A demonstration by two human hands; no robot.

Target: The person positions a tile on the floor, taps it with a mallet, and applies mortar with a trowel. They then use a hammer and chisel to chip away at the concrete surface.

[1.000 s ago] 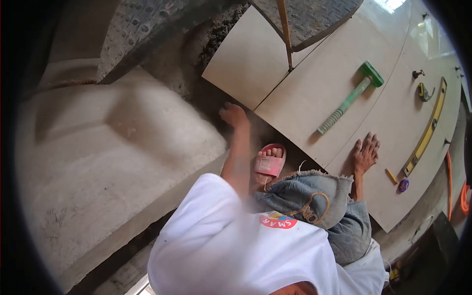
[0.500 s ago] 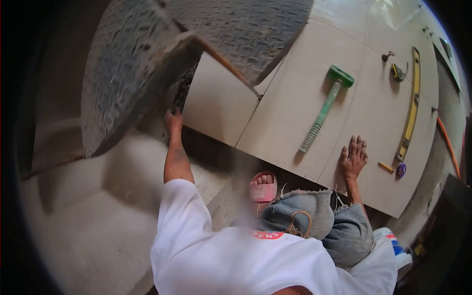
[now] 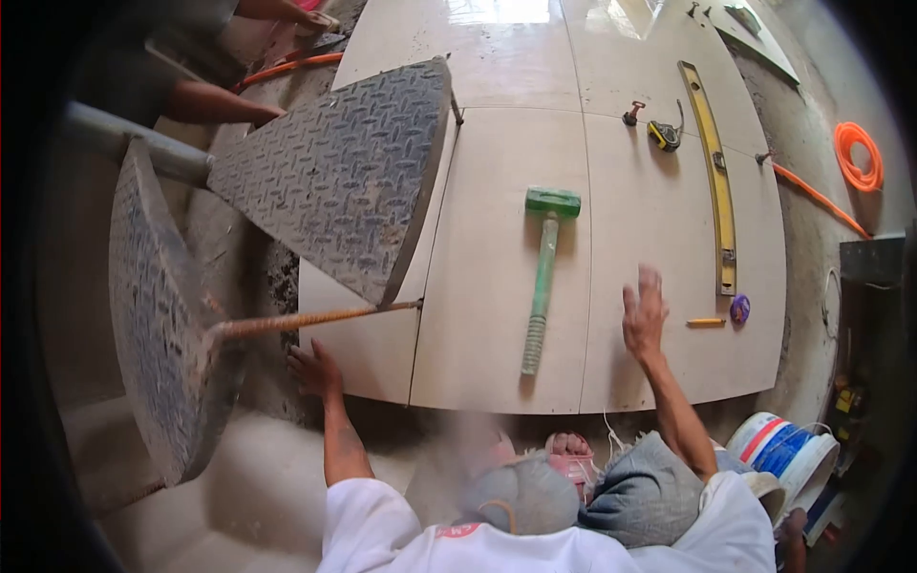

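My left hand [image 3: 310, 368] rests at the near-left corner of the cream tile [image 3: 368, 361], the outermost one on the floor. I cannot tell whether the fingers hook under its edge or only press against it. My right hand [image 3: 645, 313] hangs open over the tiles to the right of the green mallet [image 3: 542, 277], fingers spread and holding nothing.

I judge the tile stiff, fairly heavy, slick on its glazed face and brittle at the corners. It is best taken by two opposite edges with the fingers flat beneath.

A steel step [image 3: 334, 181] and a rusty rod [image 3: 306, 320] cover the tile's far part. Another person's arm [image 3: 215, 100] is cut off at the top left. Haze blurs my knees.
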